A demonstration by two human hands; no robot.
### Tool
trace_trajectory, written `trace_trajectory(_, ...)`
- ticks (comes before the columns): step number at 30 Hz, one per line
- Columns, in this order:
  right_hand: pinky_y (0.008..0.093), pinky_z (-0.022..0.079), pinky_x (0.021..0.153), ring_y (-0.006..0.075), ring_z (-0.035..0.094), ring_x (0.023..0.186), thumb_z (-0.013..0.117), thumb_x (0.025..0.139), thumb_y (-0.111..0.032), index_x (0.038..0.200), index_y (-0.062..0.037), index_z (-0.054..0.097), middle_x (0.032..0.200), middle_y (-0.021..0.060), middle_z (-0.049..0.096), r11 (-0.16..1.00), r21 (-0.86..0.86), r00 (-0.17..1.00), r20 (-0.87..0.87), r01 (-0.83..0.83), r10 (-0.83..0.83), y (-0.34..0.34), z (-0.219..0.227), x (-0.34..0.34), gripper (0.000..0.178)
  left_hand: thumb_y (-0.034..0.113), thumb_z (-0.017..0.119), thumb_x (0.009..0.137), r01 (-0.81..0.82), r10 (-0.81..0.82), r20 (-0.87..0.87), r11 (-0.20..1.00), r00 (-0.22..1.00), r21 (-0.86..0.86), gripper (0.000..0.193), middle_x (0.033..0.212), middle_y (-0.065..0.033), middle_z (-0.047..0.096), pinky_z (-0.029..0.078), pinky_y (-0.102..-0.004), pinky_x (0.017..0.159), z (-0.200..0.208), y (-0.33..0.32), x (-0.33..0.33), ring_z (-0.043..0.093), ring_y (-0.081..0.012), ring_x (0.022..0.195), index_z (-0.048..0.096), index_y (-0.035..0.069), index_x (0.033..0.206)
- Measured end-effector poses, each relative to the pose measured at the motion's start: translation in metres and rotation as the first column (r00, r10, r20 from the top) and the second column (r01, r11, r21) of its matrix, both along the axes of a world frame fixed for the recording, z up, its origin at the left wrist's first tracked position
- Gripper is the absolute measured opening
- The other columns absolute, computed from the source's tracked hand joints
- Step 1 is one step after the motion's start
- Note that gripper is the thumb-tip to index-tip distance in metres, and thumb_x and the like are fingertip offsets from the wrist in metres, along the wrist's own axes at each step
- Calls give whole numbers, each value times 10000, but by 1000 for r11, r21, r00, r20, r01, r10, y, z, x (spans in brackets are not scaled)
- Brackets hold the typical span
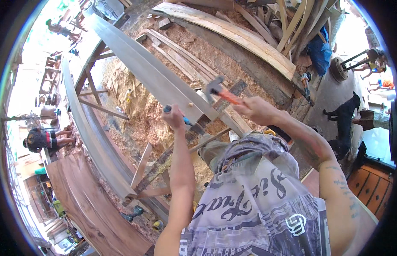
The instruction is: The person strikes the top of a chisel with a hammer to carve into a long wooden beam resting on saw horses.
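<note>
My left hand (175, 117) is closed around the blue and dark handle of a chisel (187, 121), beside the near end of a long grey timber beam (151, 70). The chisel points down to the right, toward the beam's end; I cannot make out exactly where its tip rests. Raised above that same end is a claw hammer (228, 95), its orange handle gripped in my right hand (259, 110). The hammer's dark head is slightly blurred and apart from the chisel. A small pale wood chip (190, 104) sits on the beam near my left hand.
A wooden trestle (102, 106) stands under the beams; a second long beam (89, 132) lies left. Shavings (121, 81), loose strips (177, 55) and a curved slab (232, 32) lie beyond. A black dog (345, 119), an angle grinder (307, 87) and a wide brown slab (91, 200) are around me.
</note>
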State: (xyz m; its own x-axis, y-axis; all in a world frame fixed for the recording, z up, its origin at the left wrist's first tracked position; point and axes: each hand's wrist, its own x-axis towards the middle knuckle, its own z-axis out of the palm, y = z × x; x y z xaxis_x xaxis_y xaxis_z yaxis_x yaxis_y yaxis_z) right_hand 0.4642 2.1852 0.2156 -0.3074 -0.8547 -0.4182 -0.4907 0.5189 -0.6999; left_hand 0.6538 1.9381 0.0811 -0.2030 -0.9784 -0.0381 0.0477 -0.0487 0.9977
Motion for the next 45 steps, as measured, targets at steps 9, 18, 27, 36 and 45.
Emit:
trace_trajectory(9,373,409,555,157,485,601,550,974,-419,814,55,562,639,127,487,834,44,835,-18,550,-549,140,-28,-8,500,41,630,858,-4,-19,-333,998,943,-69,253,483,-42,474,386,-273,370,57,57,-24,462,-126,385,475,75,660)
trace_trajectory(18,351,390,543,139,438,581,575,975,-403,801,42,558,618,51,467,798,54,799,19,600,-602,159,-13,8,478,49,619,907,35,-112,-325,972,939,-232,226,540,-42,539,392,-240,427,39,77,-37,507,-94,447,514,36,708)
trace_trajectory(27,357,388,579,134,420,634,576,975,-409,817,46,561,640,82,419,890,50,891,3,453,-454,145,-2,14,482,52,632,891,80,-193,-234,904,953,-420,167,618,-50,595,426,-249,451,33,83,-39,538,-103,496,543,32,751)
trace_trajectory(36,319,380,469,122,465,502,521,1013,-393,792,16,558,578,84,511,907,-124,915,56,403,-399,108,21,41,467,97,734,790,103,-61,87,748,994,-655,157,679,-49,626,518,-292,573,15,114,-40,637,-142,616,585,86,744)
trace_trajectory(45,239,362,467,82,488,494,473,1037,-348,814,-28,545,578,26,531,805,-568,958,-96,170,-270,79,73,52,397,125,762,693,-81,39,-91,851,995,-519,221,557,-72,576,494,-334,452,20,106,-53,613,-184,474,544,96,674)
